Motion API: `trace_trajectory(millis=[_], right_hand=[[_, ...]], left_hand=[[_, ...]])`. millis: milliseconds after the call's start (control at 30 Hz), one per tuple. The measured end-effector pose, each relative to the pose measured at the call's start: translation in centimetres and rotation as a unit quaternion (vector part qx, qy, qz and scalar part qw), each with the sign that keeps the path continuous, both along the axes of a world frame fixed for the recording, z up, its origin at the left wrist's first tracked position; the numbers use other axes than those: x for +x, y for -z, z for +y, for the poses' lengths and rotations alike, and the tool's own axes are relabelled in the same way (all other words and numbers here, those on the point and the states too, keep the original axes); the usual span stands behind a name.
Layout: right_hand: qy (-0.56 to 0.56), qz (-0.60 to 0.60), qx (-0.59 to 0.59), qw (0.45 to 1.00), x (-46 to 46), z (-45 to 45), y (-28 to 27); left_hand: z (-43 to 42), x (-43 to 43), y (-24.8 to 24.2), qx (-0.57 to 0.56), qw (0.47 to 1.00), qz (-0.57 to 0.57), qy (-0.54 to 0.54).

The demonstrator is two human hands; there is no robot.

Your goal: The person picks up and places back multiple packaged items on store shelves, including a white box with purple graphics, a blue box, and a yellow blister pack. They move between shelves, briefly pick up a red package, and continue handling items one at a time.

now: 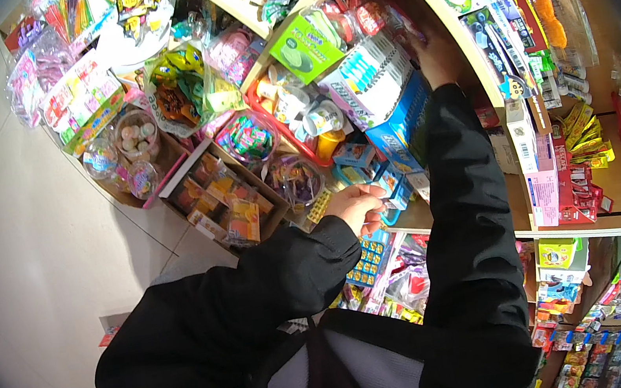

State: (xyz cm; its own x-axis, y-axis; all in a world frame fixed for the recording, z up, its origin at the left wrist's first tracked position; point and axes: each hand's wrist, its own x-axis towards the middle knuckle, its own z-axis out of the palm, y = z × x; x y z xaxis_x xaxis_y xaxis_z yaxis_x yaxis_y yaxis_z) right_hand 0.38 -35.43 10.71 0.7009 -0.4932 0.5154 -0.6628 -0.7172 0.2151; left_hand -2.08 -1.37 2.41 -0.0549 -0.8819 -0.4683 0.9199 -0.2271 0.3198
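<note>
My left hand (355, 209) hovers with its fingers loosely curled over small blue boxes (396, 188) at the shelf's near edge; I cannot tell whether it holds anything. My right hand (434, 60) reaches deep into the shelf compartment beside red-wrapped snack packs (370, 14). Its fingers are in shadow and partly hidden, so its grip cannot be told. Left of the right arm stand a blue carton (402, 136), a white and purple carton (369, 81) and a green box (306, 47). A red basket (322, 155) with white-lidded plastic jars (324, 118) lies between the hands and the candy tubs.
A wooden shelf divider (457, 30) curves close along the right forearm. At left are a box of orange-coloured packs (222, 197), a round tub of wrapped candies (248, 137) and a tub of pale balls (136, 136). A red Nescafe box (573, 175) stands at right.
</note>
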Motion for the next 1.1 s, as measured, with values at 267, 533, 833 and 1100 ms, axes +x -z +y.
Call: trace_trajectory(millis=[267,533,833,1100], right_hand=[[-0.162,-0.126,0.302,0.931,-2.4,5.4,-0.9],[-0.002,-0.062,0.627,0.776,-23.4,21.8,-1.1],[0.254,0.187,0.668,0.675,-40.0,23.9,16.6],[0.321,-0.014,0.892,0.318,-43.7,29.6,24.5]], left_hand=[[0.5,-5.3,1.2,-0.024,0.999,-0.039,-0.022],[10.0,-15.1,4.1,-0.231,0.735,-0.282,0.572],[13.6,-13.9,7.9,0.051,0.788,-0.214,0.575],[15.7,-14.7,14.3,0.036,0.681,-0.426,0.595]])
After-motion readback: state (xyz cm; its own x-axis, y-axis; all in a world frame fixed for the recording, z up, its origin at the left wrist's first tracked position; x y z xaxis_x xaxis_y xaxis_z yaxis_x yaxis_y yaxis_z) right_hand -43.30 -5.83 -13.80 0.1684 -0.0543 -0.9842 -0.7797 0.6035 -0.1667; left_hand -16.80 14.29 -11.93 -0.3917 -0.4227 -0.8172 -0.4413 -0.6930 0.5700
